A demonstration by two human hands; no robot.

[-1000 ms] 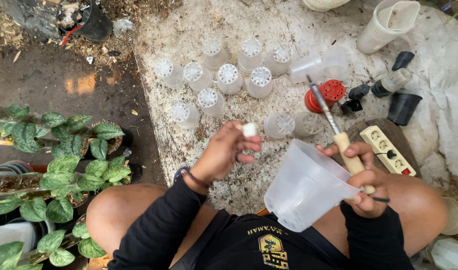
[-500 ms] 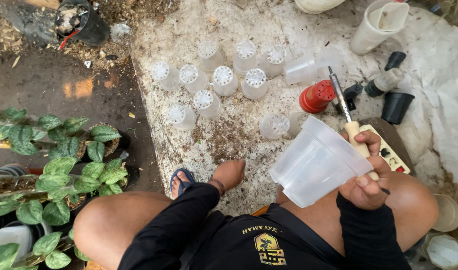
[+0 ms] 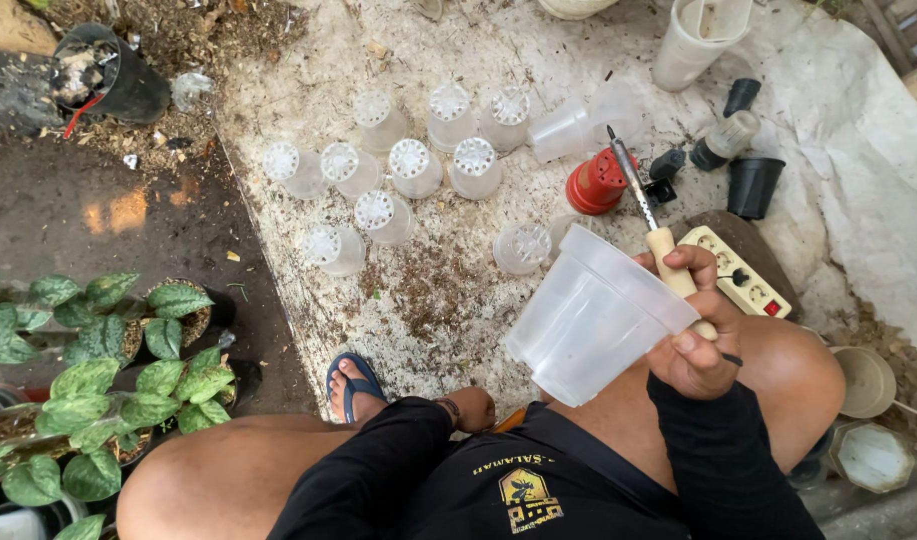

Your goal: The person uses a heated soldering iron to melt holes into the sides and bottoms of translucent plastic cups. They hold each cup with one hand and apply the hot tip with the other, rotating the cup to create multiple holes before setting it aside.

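My right hand [image 3: 693,345] is shut on a clear plastic pot [image 3: 588,320], held tilted over my right knee. The same hand grips a wooden-handled tool [image 3: 666,255] whose thin metal shaft points away past the pot's rim. My left hand [image 3: 473,408] is low between my knees. Only the wrist and the heel of the hand show past the black sleeve, and its fingers are hidden. Several clear pots [image 3: 408,165] stand upside down on the pale ground ahead.
A red cap-like piece [image 3: 596,183], small black pots [image 3: 753,185] and a white power strip [image 3: 738,275] lie beyond my right hand. A tall white cup [image 3: 693,40] stands at the back. Potted green plants [image 3: 98,340] line the left. My foot in a blue flip-flop [image 3: 353,385] rests in front.
My left hand, raised a second ago with a small white piece in its fingers, has dropped down between my knees. The pot and tool stay in my right hand, shifted slightly right.
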